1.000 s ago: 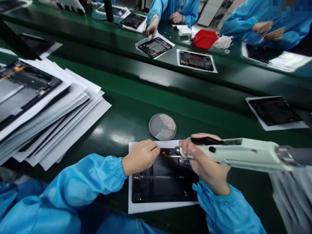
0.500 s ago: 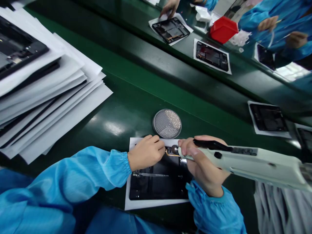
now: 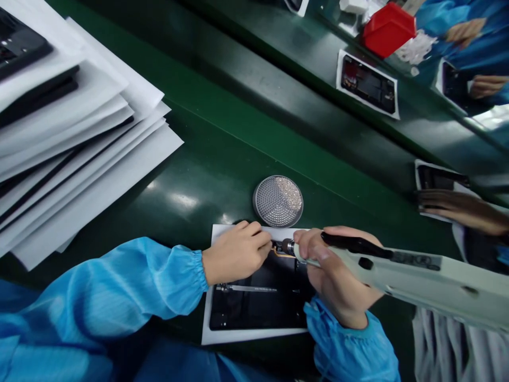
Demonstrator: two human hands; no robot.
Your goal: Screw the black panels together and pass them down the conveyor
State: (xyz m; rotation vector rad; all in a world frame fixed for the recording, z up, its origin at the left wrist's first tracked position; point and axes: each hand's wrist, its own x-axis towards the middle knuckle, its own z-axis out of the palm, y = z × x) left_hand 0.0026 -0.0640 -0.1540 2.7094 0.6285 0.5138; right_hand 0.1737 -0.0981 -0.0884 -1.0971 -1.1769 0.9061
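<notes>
A black tablet body [image 3: 258, 307] lies on a white sheet [image 3: 274, 335] before me, its inner parts bared. My right hand [image 3: 338, 270] is wrapped round a pale green electric screwdriver [image 3: 417, 281], whose tip points left at the tablet's upper edge. Close by that tip, my left hand [image 3: 238, 252] rests on the tablet's upper part with fingers curled together; what they pinch, if anything, is hidden. An orange flex cable [image 3: 283, 255] shows between the hands. Just beyond the tablet stands a round grey screw tray [image 3: 277, 201], small shiny screws heaped along its right side.
At left rises a stack of white sheets [image 3: 99, 175] with black tablet bodies between them. Across the green bench [image 3: 210, 154], another tablet [image 3: 368, 85] lies near a red bin [image 3: 388, 30]. A co-worker's blurred hand [image 3: 463, 209] reaches in from the right. Grey sheets [image 3: 457, 345] lie at lower right.
The view has shifted slightly. My hands and the screwdriver stay almost where they were over the tablet. A co-worker's hand has come in at right, over a tablet there.
</notes>
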